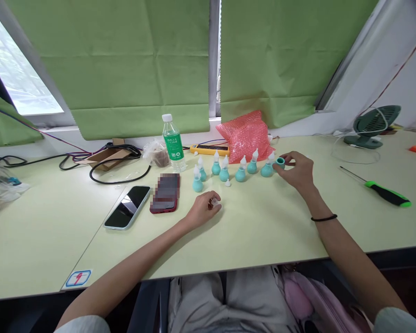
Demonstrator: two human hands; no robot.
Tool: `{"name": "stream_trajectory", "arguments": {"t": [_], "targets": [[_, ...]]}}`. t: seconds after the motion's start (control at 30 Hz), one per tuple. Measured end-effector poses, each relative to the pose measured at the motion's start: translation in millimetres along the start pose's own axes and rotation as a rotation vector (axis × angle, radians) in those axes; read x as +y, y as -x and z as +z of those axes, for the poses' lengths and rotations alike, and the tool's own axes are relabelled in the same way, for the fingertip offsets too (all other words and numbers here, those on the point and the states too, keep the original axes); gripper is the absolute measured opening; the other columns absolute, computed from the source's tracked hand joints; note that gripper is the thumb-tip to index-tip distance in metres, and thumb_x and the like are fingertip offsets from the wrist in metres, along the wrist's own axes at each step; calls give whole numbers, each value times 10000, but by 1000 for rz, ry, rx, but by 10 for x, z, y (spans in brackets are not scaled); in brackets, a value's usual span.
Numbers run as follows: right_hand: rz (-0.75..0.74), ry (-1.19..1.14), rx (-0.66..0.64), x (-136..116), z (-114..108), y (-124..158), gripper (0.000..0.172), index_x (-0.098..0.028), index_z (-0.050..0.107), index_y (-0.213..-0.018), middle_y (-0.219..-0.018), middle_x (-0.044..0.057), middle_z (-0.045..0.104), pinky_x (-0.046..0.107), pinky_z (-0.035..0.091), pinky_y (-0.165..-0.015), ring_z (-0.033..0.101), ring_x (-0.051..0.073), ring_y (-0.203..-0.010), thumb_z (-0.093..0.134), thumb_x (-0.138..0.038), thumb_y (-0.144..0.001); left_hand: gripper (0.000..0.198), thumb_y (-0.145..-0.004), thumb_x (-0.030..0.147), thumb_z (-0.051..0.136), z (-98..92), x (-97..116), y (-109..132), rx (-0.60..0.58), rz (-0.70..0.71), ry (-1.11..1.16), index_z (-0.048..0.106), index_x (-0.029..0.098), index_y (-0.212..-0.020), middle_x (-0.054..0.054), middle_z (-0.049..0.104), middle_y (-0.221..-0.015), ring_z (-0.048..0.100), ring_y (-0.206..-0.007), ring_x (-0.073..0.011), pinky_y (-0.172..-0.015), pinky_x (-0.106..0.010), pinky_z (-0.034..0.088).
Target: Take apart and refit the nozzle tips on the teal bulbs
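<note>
Now | right hand (298,171): teal bulb (280,162) | left hand (203,210): clear tip (215,202)

The desk (263,231) is seen from a single head-worn camera, aimed forward and down, at arm's reach.

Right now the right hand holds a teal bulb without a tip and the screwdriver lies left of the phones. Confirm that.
Not quite: in the head view the screwdriver lies far right of the phones. The right hand does hold a teal bulb without a tip.
</note>
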State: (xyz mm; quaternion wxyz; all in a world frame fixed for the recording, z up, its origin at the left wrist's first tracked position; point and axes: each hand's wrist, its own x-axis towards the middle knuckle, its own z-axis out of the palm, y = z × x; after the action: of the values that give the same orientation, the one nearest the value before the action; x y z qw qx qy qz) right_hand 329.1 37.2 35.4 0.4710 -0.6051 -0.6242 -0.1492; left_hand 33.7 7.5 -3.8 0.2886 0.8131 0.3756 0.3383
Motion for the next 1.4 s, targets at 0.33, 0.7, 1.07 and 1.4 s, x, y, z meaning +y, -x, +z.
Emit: {"name": "stream_trajectory", "arguments": {"t": [0.33, 0.7, 1.07, 1.4], "targets": [[-301, -412, -201, -826, 239, 600, 252, -196, 401, -857, -805, 51, 510, 292, 426, -646, 516, 167, -730, 508, -231, -631, 372, -496, 212, 688, -118, 18, -85, 91, -283, 814, 541, 100, -819, -50, 592, -770, 564, -718, -148, -707, -339, 457], [-346, -410, -430, -994, 319, 825, 176, -209, 407, -803, -727, 31, 512, 269, 400, -587, 500, 155, -646, 495, -238, -654, 364, -530, 269, 673, -113, 106, -37, -72, -312, 805, 586, 76, -826, -38, 603, -665, 570, -601, -133, -679, -358, 481], [-572, -270, -433, -900, 390, 841, 169, -182, 441, -820, -716, 32, 518, 238, 356, -509, 498, 146, -642, 428, -134, -658, 345, -656, 371, 543, -151, 94, -37, -369, -238, 559, 590, 96, -860, -9, 496, -562, 448, -468, -69, -457, -215, 402], [-329, -451, -650, -1002, 382, 789, 140, -178, 499, -713, -659, 11, 563, 241, 372, -548, 504, 135, -593, 476, -120, -588, 303, -767, 343, 385, -76, 80, 31, -159, 209, -197, 589, 161, -899, -40, 511, -634, 447, -555, -108, -537, -220, 340]]}}
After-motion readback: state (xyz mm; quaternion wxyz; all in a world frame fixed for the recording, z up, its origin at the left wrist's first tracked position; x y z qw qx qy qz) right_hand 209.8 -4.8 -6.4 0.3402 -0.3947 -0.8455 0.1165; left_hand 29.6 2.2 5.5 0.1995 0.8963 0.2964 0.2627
